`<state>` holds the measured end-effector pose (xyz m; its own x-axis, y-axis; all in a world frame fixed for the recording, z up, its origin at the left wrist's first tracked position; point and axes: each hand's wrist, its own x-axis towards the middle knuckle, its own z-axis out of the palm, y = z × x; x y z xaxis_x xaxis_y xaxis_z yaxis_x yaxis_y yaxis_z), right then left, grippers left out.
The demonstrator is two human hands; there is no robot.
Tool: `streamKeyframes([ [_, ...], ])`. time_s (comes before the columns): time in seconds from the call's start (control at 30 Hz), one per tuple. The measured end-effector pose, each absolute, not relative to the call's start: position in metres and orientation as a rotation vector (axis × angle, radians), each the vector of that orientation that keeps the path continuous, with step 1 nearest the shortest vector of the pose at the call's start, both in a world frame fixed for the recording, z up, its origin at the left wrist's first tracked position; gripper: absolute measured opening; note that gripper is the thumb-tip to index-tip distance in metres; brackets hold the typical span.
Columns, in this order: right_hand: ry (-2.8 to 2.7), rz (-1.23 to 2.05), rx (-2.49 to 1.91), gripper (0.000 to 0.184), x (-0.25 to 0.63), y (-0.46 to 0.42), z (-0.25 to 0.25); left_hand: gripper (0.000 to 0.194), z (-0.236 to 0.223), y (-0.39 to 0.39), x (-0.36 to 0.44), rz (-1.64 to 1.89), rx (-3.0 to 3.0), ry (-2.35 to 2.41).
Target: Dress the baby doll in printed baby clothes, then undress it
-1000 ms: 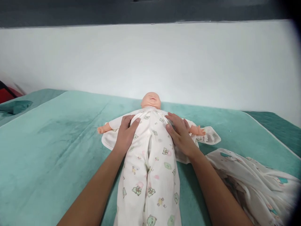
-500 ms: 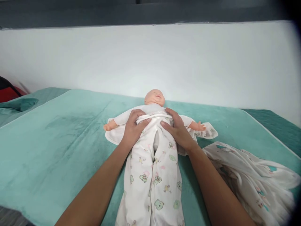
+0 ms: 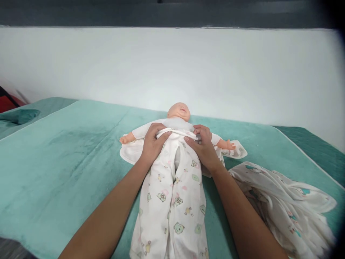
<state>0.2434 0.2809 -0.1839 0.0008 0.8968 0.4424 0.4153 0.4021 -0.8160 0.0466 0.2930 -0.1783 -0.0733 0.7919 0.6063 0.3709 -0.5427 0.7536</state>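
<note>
A baby doll (image 3: pixel 179 110) lies on its back, head at the far side and arms spread out. White baby trousers (image 3: pixel 178 201) with bear prints cover its legs and reach up to its chest. My left hand (image 3: pixel 155 140) grips the waistband at the left, thumb on top and fingers over the edge. On the other side my right hand (image 3: pixel 202 142) pinches the waistband between thumb and bent fingers. An opened white printed garment (image 3: pixel 132 151) is spread under the doll's body and arms. The doll's feet are not in view.
A crumpled white printed cloth (image 3: pixel 285 198) lies at the right, close to my right forearm. The green bed cover (image 3: pixel 67 162) spreads under everything. A white wall (image 3: pixel 172 68) rises behind the doll's head. Something red and black (image 3: pixel 8 100) stands at the far left.
The waistband is now lifted and bunched higher at the doll's chest. My right fingers have curled in onto its edge. The view has shifted slightly.
</note>
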Motion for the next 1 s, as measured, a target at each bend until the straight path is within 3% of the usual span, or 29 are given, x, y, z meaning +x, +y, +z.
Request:
streamKeyframes([
  [0.17,-1.590,0.440,-1.177,0.028,0.242,0.277,-0.183,0.016,-0.173,0.287,0.048,1.604,1.811,1.416],
  [0.43,-1.532,0.555,-1.209,0.038,0.241,0.273,-0.180,0.022,-0.177,0.282,0.049,1.613,1.816,1.647],
  [0.87,-1.713,1.020,-1.239,0.051,0.266,0.268,-0.169,0.036,-0.168,0.275,0.045,1.426,1.660,1.615],
  [1.0,-1.899,1.243,-1.306,0.039,0.286,0.258,-0.157,0.034,-0.158,0.275,0.027,1.208,1.730,1.493],
])
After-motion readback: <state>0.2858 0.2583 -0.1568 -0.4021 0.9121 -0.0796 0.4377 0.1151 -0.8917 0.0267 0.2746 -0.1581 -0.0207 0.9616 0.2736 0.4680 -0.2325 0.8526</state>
